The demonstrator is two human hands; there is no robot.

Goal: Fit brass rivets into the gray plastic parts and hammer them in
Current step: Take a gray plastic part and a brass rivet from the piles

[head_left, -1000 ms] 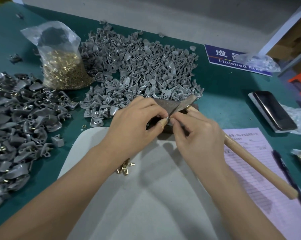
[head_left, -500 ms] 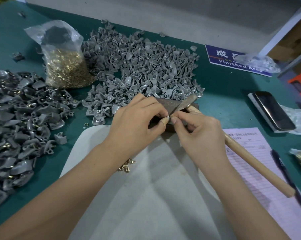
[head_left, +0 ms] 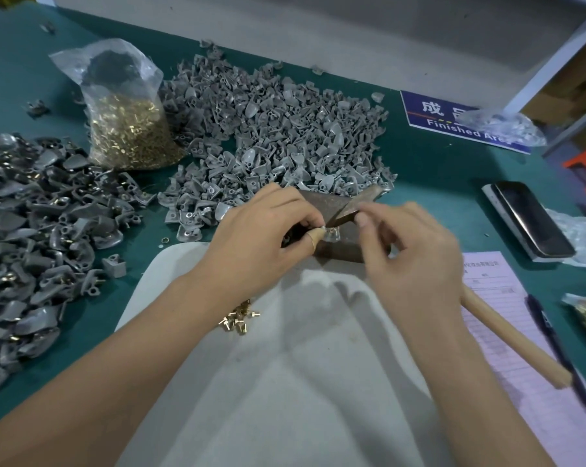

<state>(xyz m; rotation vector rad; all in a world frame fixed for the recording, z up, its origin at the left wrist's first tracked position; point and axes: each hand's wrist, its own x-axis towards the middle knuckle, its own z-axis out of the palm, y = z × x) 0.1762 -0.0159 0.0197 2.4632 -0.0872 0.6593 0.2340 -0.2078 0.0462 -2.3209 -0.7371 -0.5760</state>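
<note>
At the centre of the frame the left hand (head_left: 264, 237) pinches a small gray plastic part (head_left: 328, 233) between its taped thumb and curled fingers, holding it on a dark, rough metal block (head_left: 343, 254) at the far edge of a pale cloth (head_left: 301, 382). The right hand (head_left: 416, 254) hovers just beside it, blurred, fingers loosely curled; whether its grip holds anything I cannot tell. A hammer (head_left: 507, 335) with a smooth wooden handle lies under that hand, its dull metal head resting across the block. A few loose brass rivets (head_left: 239, 318) lie on the cloth by the left wrist. In the upper middle, a heap of matte gray parts (head_left: 271, 129) spreads over the green worktop (head_left: 436, 183); a crinkled clear bag of rivets (head_left: 129, 129) stands at upper left, with a darker pile of parts (head_left: 38, 230) along the left edge.
</note>
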